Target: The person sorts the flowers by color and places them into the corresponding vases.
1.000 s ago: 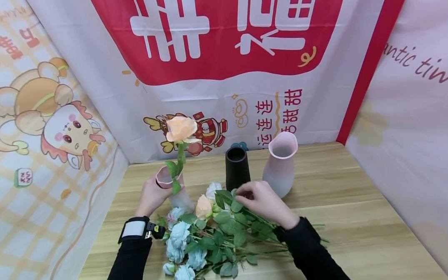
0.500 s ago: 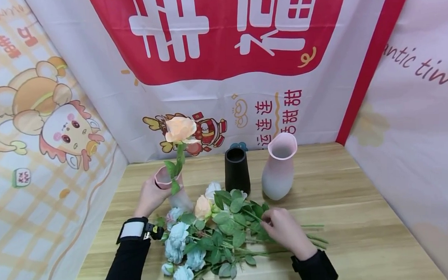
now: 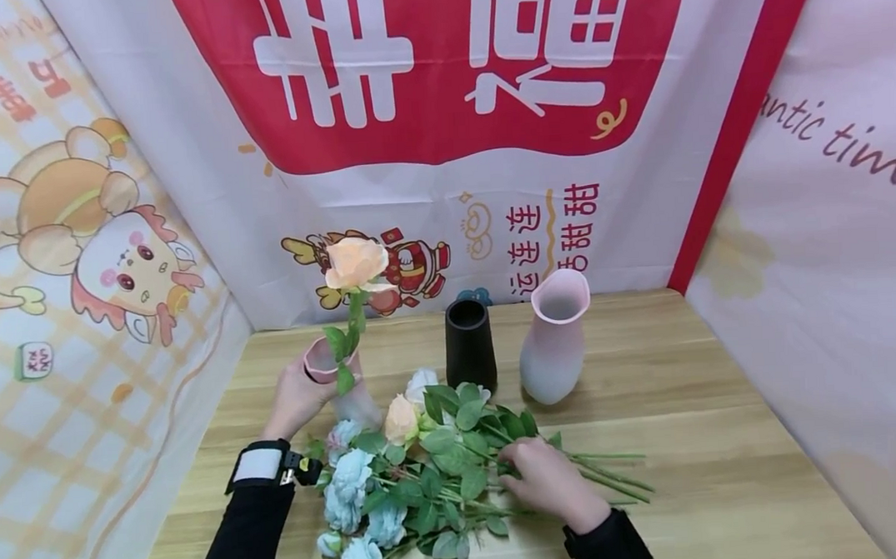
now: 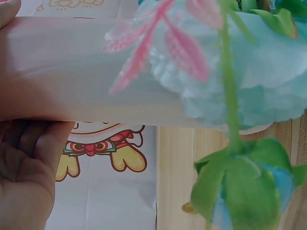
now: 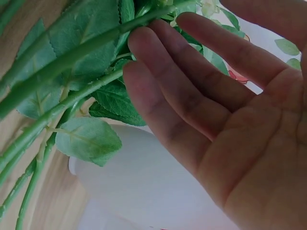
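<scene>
My left hand (image 3: pixel 295 399) grips the pink neck of a small pink-and-grey vase (image 3: pixel 358 407), which tilts toward that hand. One peach rose (image 3: pixel 355 263) stands in its mouth, with leaves hanging over the rim. On the table lies a heap of artificial flowers: blue blooms (image 3: pixel 349 476) at the left, a peach rose (image 3: pixel 401 419), white blooms behind, and green leaves (image 3: pixel 456 458). Over the stems (image 3: pixel 614 476) reaches my right hand (image 3: pixel 550 479). In the right wrist view its fingers (image 5: pixel 163 96) are loosely bent, fingertips right at the green stems, and the palm holds nothing.
A black vase (image 3: pixel 470 354) stands behind the heap, and a larger pink-and-grey vase (image 3: pixel 552 358) to its right. The wooden table (image 3: pixel 725 442) meets printed cloth walls (image 3: pixel 641 221) at the back and sides. Close to the left wrist camera hangs a blue bud (image 4: pixel 240 191).
My right hand has moved from the leaves near the black vase down toward me, over the stems, then slightly left. The left hand keeps its grip on the small vase.
</scene>
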### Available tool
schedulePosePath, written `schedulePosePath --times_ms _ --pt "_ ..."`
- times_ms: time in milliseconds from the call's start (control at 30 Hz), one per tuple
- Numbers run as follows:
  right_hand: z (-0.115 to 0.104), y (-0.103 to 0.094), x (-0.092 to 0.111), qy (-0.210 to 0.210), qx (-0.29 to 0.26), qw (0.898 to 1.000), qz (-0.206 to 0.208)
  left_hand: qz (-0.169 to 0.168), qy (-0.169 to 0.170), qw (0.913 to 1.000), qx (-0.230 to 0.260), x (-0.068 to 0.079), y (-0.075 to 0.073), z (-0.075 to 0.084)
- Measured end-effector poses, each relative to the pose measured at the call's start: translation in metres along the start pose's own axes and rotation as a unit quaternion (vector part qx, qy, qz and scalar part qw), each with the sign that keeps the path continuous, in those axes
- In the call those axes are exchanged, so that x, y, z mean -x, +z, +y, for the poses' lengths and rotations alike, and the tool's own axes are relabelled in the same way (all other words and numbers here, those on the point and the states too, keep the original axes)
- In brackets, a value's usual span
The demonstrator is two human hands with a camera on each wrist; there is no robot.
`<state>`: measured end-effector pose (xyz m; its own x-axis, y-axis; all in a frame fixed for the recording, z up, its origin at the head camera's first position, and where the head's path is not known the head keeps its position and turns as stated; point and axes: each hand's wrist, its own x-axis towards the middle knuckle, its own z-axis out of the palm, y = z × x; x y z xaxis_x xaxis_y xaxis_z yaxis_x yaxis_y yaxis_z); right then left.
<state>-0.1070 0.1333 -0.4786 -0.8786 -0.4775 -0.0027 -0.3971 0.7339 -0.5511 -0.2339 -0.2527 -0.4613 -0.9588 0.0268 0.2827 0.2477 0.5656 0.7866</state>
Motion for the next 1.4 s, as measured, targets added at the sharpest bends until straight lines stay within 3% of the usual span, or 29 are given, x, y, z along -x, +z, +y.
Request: schedulePosePath --times_ms 300,500,867,1067,1400 --pt "-0.015 0.014 -0.015 -0.016 0.094 0.994 0.055 0.011 -0.025 0.9995 -0.016 0.008 -0.016 -0.006" --pt "-0.019 0.018 -0.017 -0.005 0.125 0.988 0.09 0.007 -0.005 0.9999 -0.014 0.004 -0.011 -0.003" --pt "-0.021 0.021 -0.021 0.021 0.164 0.976 0.139 0.005 -0.015 0.9999 -0.004 0.008 -0.005 0.001" --pt "-0.023 0.025 -0.02 0.033 0.163 0.979 0.119 -0.004 -0.008 1.0 0.002 0.006 0.002 0.0" --pt "-0.02 0.032 -0.029 0.051 0.173 0.976 0.123 -0.005 -0.01 0.9999 -0.006 0.0 0.003 0.0"
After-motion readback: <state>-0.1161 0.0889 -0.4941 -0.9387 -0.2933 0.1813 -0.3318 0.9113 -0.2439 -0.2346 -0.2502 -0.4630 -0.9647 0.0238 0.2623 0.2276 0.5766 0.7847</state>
